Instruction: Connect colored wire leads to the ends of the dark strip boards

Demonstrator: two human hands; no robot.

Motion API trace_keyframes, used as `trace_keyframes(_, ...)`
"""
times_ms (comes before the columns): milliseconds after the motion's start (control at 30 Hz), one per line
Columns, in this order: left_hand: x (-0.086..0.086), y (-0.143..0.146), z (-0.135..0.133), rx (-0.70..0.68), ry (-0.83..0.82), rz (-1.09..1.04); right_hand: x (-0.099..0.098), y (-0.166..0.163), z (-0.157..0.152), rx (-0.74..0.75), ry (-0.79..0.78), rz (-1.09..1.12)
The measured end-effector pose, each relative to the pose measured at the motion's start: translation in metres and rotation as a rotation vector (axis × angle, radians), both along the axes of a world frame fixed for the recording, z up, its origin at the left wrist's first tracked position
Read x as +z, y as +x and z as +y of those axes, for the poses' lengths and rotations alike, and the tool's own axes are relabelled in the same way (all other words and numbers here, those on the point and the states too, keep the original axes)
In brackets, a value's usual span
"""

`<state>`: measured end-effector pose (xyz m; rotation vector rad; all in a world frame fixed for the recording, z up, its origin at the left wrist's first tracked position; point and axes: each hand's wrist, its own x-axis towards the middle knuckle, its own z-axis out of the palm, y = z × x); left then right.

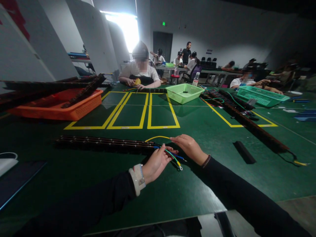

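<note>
A long dark strip [103,144] lies across the green table [197,138] in front of me, with coloured wires at its right end. My left hand [156,163] is closed, pinching a green wire [172,155] that ends in a small ring terminal. My right hand [189,148] pinches the yellow wire [157,137], which arcs up from the strip's end. A blue wire [181,158] pokes out between my hands. Both sleeves are black, and a white wristband sits on my left wrist.
An orange basket [58,105] with dark strips stands far left, a light green basket [184,92] at the centre back and another [261,96] at the right. A long dark strip [249,123] and a small black block [244,152] lie to the right. Several people sit at tables beyond.
</note>
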<state>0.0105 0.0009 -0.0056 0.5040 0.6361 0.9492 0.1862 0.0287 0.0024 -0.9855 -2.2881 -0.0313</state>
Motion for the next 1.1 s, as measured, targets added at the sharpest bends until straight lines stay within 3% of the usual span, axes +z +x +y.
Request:
trace_keyframes(133, 0.001, 0.001, 0.000, -0.008, -0.004, -0.006, -0.001, -0.002, 0.002, -0.022, -0.035, -0.022)
trace_keyframes(400, 0.009, 0.001, -0.002, -0.018, -0.021, -0.035, -0.003, -0.010, 0.007, -0.046, -0.320, 0.087)
trace_keyframes(500, 0.009, 0.001, -0.002, -0.024, -0.032, -0.019, -0.003, -0.011, 0.007, -0.035, -0.359, 0.120)
trace_keyframes(867, 0.011, -0.004, 0.012, -0.034, -0.082, -0.070, -0.007, -0.003, 0.003, -0.021, -0.246, 0.168)
trace_keyframes(1100, 0.010, -0.011, 0.027, -0.033, -0.070, -0.102, 0.010, 0.001, -0.009, -0.057, -0.066, 0.163)
